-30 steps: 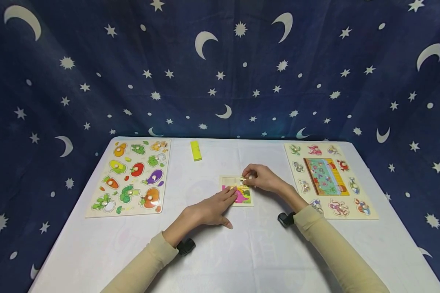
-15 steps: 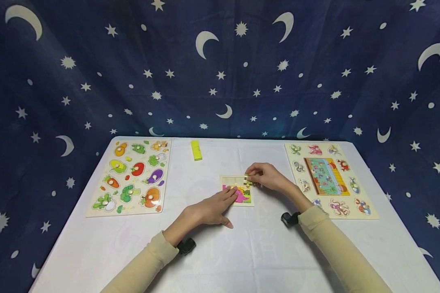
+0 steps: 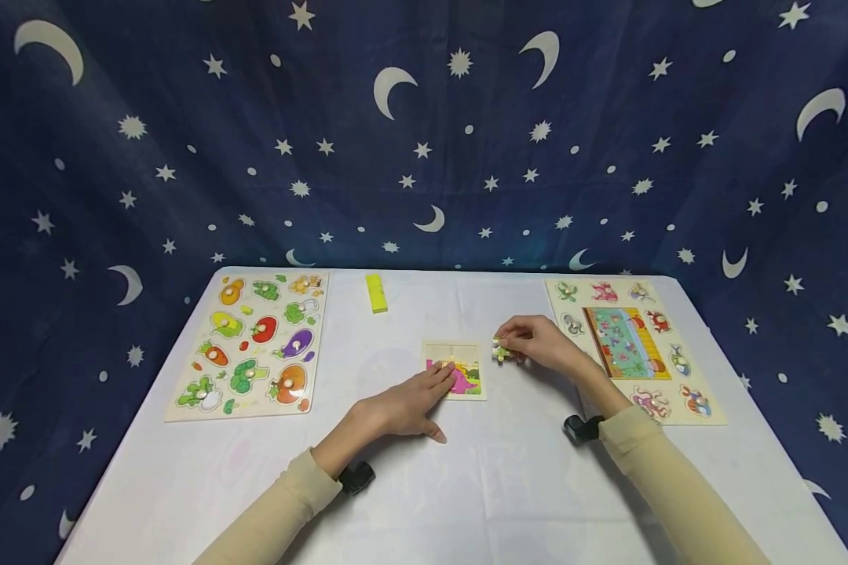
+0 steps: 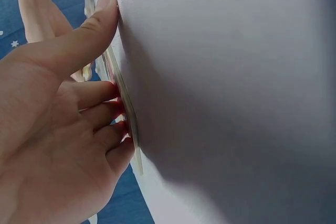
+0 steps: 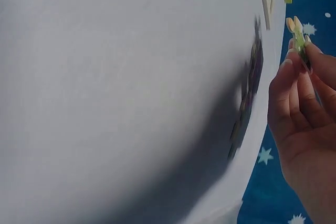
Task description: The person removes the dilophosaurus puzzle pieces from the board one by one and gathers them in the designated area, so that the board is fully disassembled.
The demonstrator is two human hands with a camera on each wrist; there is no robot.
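In the head view a small wooden jigsaw tray point(image 3: 482, 390) lies mid-table, with a pink figure on the pieces in its lower part and bare wood in its upper part. The extended fingers of my left hand point(image 3: 413, 404) rest on it; the left wrist view has this hand point(image 4: 79, 114) against the tray's edge. To the right of the tray, my right hand point(image 3: 540, 343) pinches a green and yellow jigsaw piece point(image 3: 499, 351) between thumb and fingers. This piece point(image 5: 299, 40) stands tilted in the right wrist view. Dark loose pieces point(image 5: 249, 98) lie on the table below that hand.
At the left stands a vegetable peg puzzle board point(image 3: 261, 392). A sea-animal puzzle board point(image 3: 703, 412) lies at the right, partly behind my right forearm. A yellow block point(image 3: 377, 294) is near the back edge. A starry dark blue curtain point(image 3: 339, 102) hangs behind the white table point(image 3: 424, 502).
My right hand has lifted the jigsaw piece from the tray's upper right corner and moved right with it, off the tray. The left hand stays on the tray.
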